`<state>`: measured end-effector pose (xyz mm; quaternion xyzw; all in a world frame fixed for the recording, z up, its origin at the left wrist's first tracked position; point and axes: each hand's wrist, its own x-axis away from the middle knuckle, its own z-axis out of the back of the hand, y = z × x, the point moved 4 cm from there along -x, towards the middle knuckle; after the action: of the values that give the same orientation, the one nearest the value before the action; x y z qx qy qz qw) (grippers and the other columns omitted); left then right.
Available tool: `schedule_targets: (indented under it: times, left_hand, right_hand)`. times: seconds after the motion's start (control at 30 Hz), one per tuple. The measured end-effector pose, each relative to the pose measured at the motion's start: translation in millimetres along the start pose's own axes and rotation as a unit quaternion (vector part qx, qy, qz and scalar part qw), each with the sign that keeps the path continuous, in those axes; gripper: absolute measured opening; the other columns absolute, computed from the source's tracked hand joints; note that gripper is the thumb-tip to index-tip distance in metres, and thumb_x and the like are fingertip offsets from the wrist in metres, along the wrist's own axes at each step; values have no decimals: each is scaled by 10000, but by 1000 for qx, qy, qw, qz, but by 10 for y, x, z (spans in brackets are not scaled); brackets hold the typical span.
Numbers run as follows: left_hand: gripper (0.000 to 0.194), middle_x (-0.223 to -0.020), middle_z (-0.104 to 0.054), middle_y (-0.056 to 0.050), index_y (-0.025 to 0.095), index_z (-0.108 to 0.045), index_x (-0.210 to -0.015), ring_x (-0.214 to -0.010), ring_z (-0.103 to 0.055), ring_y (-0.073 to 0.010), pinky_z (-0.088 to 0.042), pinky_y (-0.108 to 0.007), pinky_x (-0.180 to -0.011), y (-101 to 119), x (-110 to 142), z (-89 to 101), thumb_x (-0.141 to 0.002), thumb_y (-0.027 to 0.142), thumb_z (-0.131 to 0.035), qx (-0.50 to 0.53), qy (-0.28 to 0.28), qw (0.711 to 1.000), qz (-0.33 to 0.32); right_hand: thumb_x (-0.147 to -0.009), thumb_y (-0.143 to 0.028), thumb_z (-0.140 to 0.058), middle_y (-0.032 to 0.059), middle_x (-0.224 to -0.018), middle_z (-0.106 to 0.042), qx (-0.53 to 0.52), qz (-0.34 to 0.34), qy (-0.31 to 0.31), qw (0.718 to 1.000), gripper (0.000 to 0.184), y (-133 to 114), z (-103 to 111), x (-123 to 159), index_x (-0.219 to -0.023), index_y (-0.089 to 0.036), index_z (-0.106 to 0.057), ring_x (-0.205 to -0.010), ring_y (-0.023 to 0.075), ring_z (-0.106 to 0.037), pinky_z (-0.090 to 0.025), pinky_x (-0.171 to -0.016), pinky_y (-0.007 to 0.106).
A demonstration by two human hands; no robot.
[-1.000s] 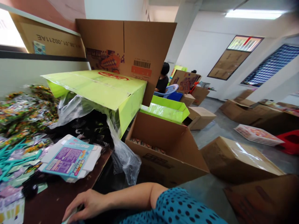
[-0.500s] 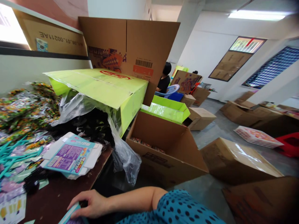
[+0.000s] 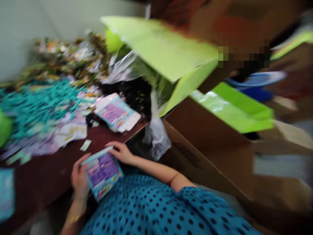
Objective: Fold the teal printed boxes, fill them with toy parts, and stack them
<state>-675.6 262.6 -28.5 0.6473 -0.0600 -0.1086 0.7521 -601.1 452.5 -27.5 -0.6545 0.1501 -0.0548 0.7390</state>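
Note:
A small light-blue and purple printed carton (image 3: 104, 169) is held between both hands, tilted near the table's front edge. My left hand (image 3: 80, 174) grips its left side, with a gold band at the wrist. The fingers of my right hand (image 3: 121, 152) close on its upper right corner. Beyond it on the dark table (image 3: 58, 176) lies a flattened carton (image 3: 114, 112) of the same colours with white flaps. A small pale green slip (image 3: 85, 145) rests just past the held carton. The picture is smeared by motion, so print is unreadable.
Teal plastic pieces (image 3: 44, 104) and shiny small packets (image 3: 73, 57) heap up at the back left. A yellow-green carton (image 3: 171, 49) with clear plastic stands at the table's far end. A large open cardboard box (image 3: 207, 147) is right of the table. Another light-blue carton (image 3: 6, 192) sits at the left edge.
The view has swung left and down. My left hand has come into view, and the carton, earlier partly visible under my right hand, now shows whole between both hands.

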Motion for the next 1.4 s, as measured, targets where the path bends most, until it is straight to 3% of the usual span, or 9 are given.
schedule_targets:
  times: [0.13,0.33,0.57,0.67,0.83,0.97,1.13,1.3,1.4]
  left_hand:
    - [380,-1290,-694,-90,221,-666,-1137,-1240,-618,-276,-454,-442,-1113,-197,250,255,-874,495,-696,46,-1,999,20]
    - [467,-1296,-680,-114,236,-605,-1274,-1175,-641,-249,-499,-397,-1029,-285,219,234,-903,505,-694,99,-11,995,7]
    - [342,-1217,-685,-102,222,-647,-1068,-1149,-642,-252,-481,-415,-1039,-262,228,244,-910,523,-685,116,3,993,1]
    - [371,-1188,-688,-99,218,-643,-1091,-1092,-653,-240,-499,-390,-998,-272,233,259,-905,536,-689,116,11,993,10]
    - [393,-1193,-680,-97,218,-642,-1088,-1060,-654,-230,-503,-379,-978,-388,301,267,-883,544,-714,120,5,992,39]
    - [347,-1156,-682,-81,224,-625,-977,-1061,-660,-227,-521,-391,-966,-358,272,310,-895,554,-697,149,19,988,33]
    - [258,-1158,-679,-50,213,-613,-932,-987,-686,-178,-556,-357,-902,11,61,657,-990,464,-600,189,92,977,-46]
    - [286,-1313,-626,-68,192,-637,-1142,-1127,-678,-206,-554,-407,-956,464,13,1259,-1054,408,-471,114,218,957,-154]
    - [297,-1344,-604,-41,304,-611,-1251,-1214,-630,-240,-480,-518,-1079,508,121,1483,-1065,424,-414,6,271,946,-180]
  right_hand:
    - [-944,-392,-654,113,-1233,-716,-10,-1,-14,1000,346,118,-68,38,-1193,-158,-707,-1165,193,-662,-482,-1057,327]
    - [-914,-428,-694,86,-1233,-729,-11,-30,-42,999,319,177,-83,59,-1147,-213,-734,-1184,210,-663,-476,-1085,365]
    - [-931,-422,-670,95,-1336,-680,-51,-52,-45,996,445,184,-142,25,-1337,-244,-639,-1187,218,-662,-514,-1041,381]
    - [-935,-410,-664,91,-1299,-700,-34,-41,-8,999,357,182,-192,82,-1247,-238,-692,-1203,221,-658,-499,-1069,388]
    - [-941,-408,-651,95,-1217,-742,-8,-23,-35,999,237,187,-244,127,-1025,-220,-768,-1194,238,-674,-462,-1125,432]
    - [-908,-476,-683,116,-1355,-668,-33,-44,-60,997,376,187,-308,177,-1180,-218,-712,-1289,257,-616,-475,-1117,440]
    - [-865,-507,-723,96,-1223,-720,-57,-68,-202,975,589,-138,-502,255,-1347,-187,-611,-1093,253,-705,-586,-939,389]
    - [-896,-259,-680,100,-1447,-603,129,122,-135,975,580,-675,-715,133,-1462,-258,-552,-1352,309,-558,-435,-1161,480]
    - [-907,-224,-671,134,-1558,-489,218,189,-212,933,619,-580,-1158,50,-1505,-250,-512,-1477,323,-411,-337,-1220,538]
